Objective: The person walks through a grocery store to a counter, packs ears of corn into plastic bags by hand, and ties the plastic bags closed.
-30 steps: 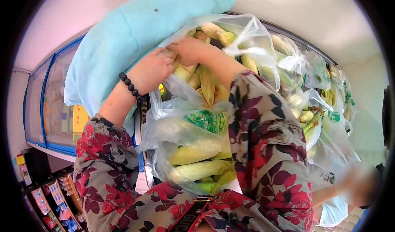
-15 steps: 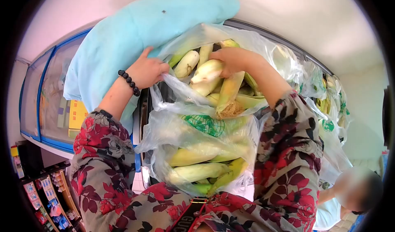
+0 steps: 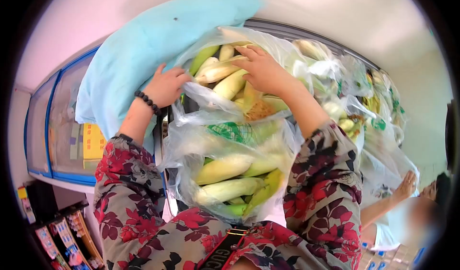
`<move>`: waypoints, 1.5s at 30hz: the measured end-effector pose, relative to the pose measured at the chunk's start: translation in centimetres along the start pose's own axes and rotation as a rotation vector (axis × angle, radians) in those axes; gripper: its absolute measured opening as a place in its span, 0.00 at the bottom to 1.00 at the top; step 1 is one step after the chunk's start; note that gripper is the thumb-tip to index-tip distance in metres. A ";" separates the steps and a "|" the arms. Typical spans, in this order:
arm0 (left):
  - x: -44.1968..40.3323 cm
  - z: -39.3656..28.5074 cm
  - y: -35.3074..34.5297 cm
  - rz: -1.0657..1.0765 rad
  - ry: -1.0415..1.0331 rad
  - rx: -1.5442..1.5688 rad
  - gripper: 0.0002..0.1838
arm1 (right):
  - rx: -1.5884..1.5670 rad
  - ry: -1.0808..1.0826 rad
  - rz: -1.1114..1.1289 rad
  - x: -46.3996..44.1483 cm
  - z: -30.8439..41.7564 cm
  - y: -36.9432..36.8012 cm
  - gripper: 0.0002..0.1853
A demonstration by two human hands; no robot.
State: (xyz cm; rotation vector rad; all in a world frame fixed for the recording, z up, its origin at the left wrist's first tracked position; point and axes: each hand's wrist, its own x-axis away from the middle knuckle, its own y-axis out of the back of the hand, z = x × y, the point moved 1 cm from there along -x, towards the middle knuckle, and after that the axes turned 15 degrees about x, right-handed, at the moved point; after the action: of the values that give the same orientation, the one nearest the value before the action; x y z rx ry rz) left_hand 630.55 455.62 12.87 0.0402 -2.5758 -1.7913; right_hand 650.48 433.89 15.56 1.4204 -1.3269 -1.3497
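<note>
An open clear plastic bag holds several corn ears in pale green husks. My left hand, with a black bead bracelet at its wrist, is closed on this bag's left edge. Over the ears on the right side, my right hand has its fingers spread, and its fingertips rest on or just above the husks. Nearer to me lies a second clear bag with a green print and more ears inside.
A light blue padded cover is bunched at the upper left, beside a blue-framed glass case. More bagged corn lies to the right. A person's hand shows at the lower right. Shelves hold small goods.
My right hand has let go of an ear and opened its fingers, moving slightly left. Ears in the far bag have shifted. The other person's arm has reached out.
</note>
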 end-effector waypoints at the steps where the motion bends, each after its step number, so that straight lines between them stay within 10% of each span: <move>1: 0.3 0.0 0.0 0.020 0.031 0.016 0.20 | -0.167 -0.076 -0.006 1.8 0.2 2.5 0.22; 7: 3.1 -0.8 1.1 -0.269 -0.167 0.199 0.22 | -0.481 -0.751 -0.335 21.6 6.4 10.7 0.11; 18: 6.9 1.4 -2.3 -0.675 -0.179 0.342 0.22 | -0.931 -2.131 -0.334 49.3 37.0 -5.4 0.14; 30: 18.5 -2.6 -9.5 -0.854 0.043 0.243 0.29 | -0.723 -1.757 0.398 56.9 50.8 -18.1 0.19; 45: 20.7 -14.7 -13.4 -0.752 -0.106 0.230 0.35 | -1.138 -1.977 0.290 63.5 67.3 -17.2 0.21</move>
State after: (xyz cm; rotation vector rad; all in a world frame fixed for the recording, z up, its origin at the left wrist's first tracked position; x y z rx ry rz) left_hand 610.41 436.73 5.14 1.0680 -3.0790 -1.6434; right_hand 581.52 383.59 -23.97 -1.2650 -1.0121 -2.5535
